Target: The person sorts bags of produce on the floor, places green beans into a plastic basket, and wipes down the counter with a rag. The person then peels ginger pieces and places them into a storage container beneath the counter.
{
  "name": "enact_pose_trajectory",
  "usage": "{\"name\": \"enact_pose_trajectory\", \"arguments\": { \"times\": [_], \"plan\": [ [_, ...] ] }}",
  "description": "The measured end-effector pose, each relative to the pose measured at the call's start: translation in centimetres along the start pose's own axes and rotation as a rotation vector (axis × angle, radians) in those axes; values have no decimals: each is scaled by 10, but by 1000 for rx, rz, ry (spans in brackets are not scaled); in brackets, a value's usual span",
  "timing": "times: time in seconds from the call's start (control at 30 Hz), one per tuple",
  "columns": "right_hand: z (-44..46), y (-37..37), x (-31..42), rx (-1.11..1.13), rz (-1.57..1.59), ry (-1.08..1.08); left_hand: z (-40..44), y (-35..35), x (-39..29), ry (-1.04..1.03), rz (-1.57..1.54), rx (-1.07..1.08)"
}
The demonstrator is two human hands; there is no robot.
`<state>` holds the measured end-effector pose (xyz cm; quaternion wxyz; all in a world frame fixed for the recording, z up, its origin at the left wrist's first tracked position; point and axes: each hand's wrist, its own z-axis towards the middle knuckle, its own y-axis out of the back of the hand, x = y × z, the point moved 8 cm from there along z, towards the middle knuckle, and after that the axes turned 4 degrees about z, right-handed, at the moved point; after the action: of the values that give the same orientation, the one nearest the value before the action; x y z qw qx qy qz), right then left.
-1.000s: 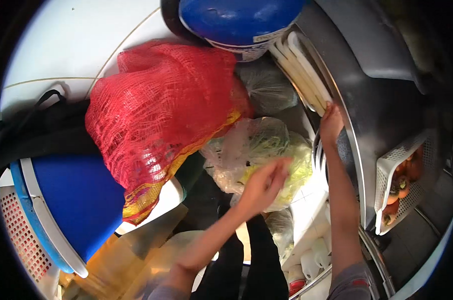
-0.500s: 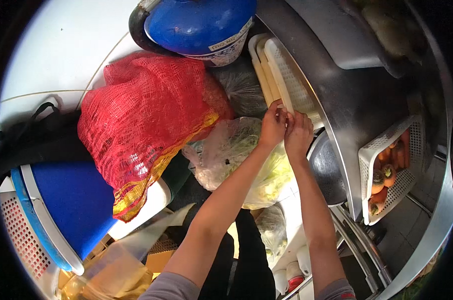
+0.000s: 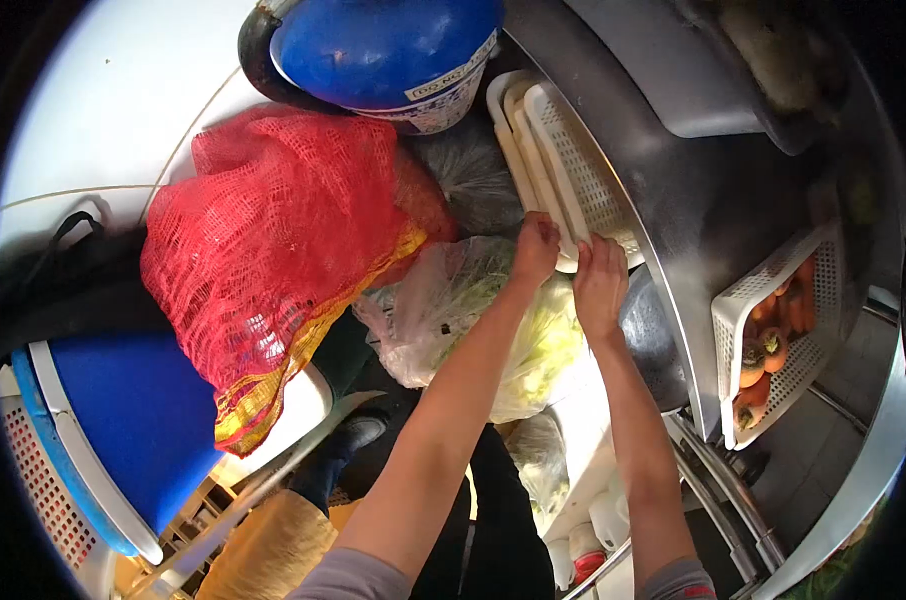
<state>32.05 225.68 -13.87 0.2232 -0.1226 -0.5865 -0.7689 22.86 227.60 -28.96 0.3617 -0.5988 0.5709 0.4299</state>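
Several nested white plastic baskets stand on edge beside the dark counter. My left hand closes on the lower end of the baskets at their left side. At the right, my right hand has its fingers wrapped over the rim of the outermost basket. Just below the hands lies a clear plastic bag with pale green vegetables. A dark round pan is partly hidden behind my right hand and forearm.
A red mesh sack lies at left, near a blue lidded bucket. The dark counter runs along the right, with a white basket of carrots. A blue bin stands lower left.
My left hand has moved up from over the plastic bag to the baskets. My right hand now grips lower on them. The view has shifted, and the baskets are spread a little apart.
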Motion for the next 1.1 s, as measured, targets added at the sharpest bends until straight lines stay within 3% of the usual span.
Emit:
{"name": "enact_pose_trajectory", "arguments": {
  "times": [0.27, 0.37, 0.47, 0.6, 0.63, 0.93, 1.07, 1.1],
  "plan": [
    [-7, -4, -2, -36, -2, 31, 5, 16, -4, 37, 170, -18],
    [0, -11, -26, 52, -173, 73, -1, -5, -9, -105, 293, 72],
    [7, 0, -21, -33, -79, 149, -13, -9, -23, -19, 435, -9],
    [-5, 4, -14, -69, -71, 103, -39, 3, -28, 43, 382, -291],
    [-8, 4, -12, -74, -58, 92, -42, 6, -17, 225, 373, -279],
    [-8, -2, -6, -11, -177, 200, -36, 15, -21, 87, 447, -238],
    [-5, -7, -7, -11, -260, 187, -15, 17, 0, 291, 385, -145],
    [-2, -9, -7, 47, -249, 104, -5, 7, 15, 118, 128, -91]
  ]
}}
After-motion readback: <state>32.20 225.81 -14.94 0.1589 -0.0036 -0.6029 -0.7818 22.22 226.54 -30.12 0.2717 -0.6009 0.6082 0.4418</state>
